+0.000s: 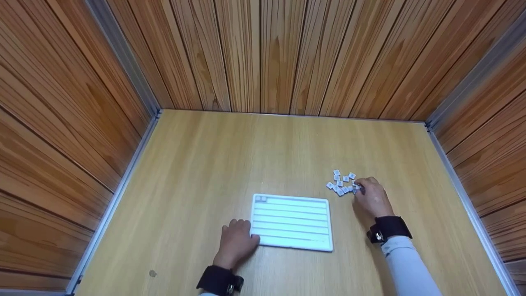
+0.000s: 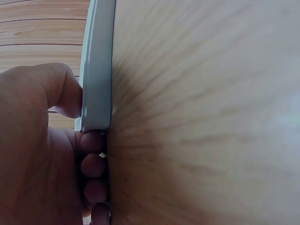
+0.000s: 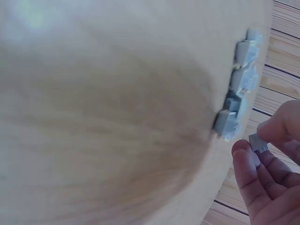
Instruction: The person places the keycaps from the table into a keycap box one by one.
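A white board (image 1: 291, 227) with dark parallel lines lies flat on the table. My left hand (image 1: 237, 241) grips its lower left corner, the thumb (image 2: 68, 91) over the face and the curled fingers (image 2: 93, 165) against the edge at table level. Two small tiles (image 1: 261, 199) sit in the board's top left corner. To the right, my right hand (image 1: 373, 198) pinches one small grey-white tile (image 3: 258, 142) between thumb and fingertips, just off the table. Several loose tiles (image 1: 339, 183) with pale blue-white faces are scattered beside those fingertips.
The light wooden table (image 1: 230, 156) is closed in by wood-plank walls (image 1: 279, 57) at the back and both sides, with grey metal strips (image 1: 135, 160) along the edges. A small dark mark (image 1: 153, 273) shows on the table at front left.
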`<state>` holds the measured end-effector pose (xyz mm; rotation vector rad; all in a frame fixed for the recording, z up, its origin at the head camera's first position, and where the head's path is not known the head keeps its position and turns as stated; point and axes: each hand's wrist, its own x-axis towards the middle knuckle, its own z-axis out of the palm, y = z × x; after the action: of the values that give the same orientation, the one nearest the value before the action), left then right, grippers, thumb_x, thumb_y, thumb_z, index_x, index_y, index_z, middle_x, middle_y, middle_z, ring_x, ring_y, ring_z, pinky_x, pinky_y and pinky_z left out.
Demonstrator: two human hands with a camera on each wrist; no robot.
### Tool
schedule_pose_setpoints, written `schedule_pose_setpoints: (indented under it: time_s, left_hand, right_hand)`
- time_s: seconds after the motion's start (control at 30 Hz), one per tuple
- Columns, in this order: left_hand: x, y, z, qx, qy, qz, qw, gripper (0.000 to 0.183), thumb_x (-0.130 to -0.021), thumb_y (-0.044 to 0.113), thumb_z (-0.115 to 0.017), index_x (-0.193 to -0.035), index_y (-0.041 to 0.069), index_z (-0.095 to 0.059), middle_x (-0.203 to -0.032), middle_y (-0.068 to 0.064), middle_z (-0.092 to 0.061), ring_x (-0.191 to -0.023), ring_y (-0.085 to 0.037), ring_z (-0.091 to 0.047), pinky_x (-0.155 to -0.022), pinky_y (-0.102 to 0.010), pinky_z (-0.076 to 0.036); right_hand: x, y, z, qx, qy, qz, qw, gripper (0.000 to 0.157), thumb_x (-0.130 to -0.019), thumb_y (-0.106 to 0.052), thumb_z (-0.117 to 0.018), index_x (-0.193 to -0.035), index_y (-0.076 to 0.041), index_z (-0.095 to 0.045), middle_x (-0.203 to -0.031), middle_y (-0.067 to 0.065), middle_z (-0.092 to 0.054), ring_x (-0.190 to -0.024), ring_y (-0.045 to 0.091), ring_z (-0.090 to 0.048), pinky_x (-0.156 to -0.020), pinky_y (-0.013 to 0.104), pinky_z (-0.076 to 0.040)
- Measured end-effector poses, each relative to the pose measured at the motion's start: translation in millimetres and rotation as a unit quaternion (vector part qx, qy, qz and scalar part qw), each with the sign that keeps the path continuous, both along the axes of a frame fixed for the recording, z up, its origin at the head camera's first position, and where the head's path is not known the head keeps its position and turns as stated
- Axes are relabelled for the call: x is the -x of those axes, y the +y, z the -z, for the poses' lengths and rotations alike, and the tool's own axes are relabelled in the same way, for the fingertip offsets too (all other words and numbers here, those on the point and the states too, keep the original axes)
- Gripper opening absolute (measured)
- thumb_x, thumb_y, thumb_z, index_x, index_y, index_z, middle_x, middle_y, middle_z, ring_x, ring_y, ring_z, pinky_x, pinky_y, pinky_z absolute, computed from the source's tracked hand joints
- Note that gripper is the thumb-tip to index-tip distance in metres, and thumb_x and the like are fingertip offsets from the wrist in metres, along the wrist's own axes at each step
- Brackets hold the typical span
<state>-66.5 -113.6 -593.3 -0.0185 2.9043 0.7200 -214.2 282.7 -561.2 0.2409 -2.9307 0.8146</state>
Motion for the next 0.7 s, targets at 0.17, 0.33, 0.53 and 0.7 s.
schedule_pose_setpoints:
  time_s: [0.17,0.33,0.53,0.7]
  left_hand:
    - [0.6,0.1,0.2,0.002,-0.011,-0.002,0.9999,0.021,-0.08,0.03,-0.061,-0.081,0.01,-0.055,-0.076,-0.002,-0.046,-0.077,-0.023,-0.037,-0.072,-0.042,-0.03]
    - [1.6,0.5,0.2,0.003,-0.016,-0.004,0.9999,0.021,-0.081,0.031,-0.062,-0.082,0.01,-0.056,-0.077,-0.002,-0.046,-0.078,-0.023,-0.038,-0.074,-0.042,-0.031]
    - [2.0,0.7,1.7,0.006,-0.021,-0.006,0.9997,0.021,-0.081,0.031,-0.061,-0.082,0.011,-0.056,-0.077,-0.001,-0.046,-0.079,-0.023,-0.037,-0.074,-0.042,-0.03]
    - [2.0,-0.1,3.5,0.004,-0.014,-0.003,0.9999,0.021,-0.081,0.03,-0.062,-0.082,0.01,-0.057,-0.077,-0.002,-0.048,-0.078,-0.024,-0.039,-0.073,-0.043,-0.031]
  right_hand:
    - [1.0,-5.3,1.0,0.016,-0.002,0.001,1.0,0.023,-0.087,0.005,-0.064,-0.11,0.007,-0.062,-0.11,0.024,-0.058,-0.1,0.039,-0.06,-0.085,0.05,-0.048]
    - [-1.3,-11.3,1.6,0.038,-0.016,-0.001,0.999,0.029,-0.089,0.005,-0.061,-0.118,0.006,-0.063,-0.116,0.022,-0.056,-0.105,0.037,-0.059,-0.087,0.049,-0.049]
    - [-2.6,-21.6,2.3,0.057,-0.016,-0.017,0.998,0.027,-0.091,0.004,-0.059,-0.118,0.004,-0.067,-0.121,0.021,-0.055,-0.108,0.038,-0.06,-0.09,0.051,-0.05]
    - [-1.4,-30.0,4.7,0.06,0.013,-0.043,0.997,0.023,-0.088,0.004,-0.065,-0.111,0.003,-0.066,-0.117,0.021,-0.059,-0.104,0.037,-0.062,-0.088,0.049,-0.05]
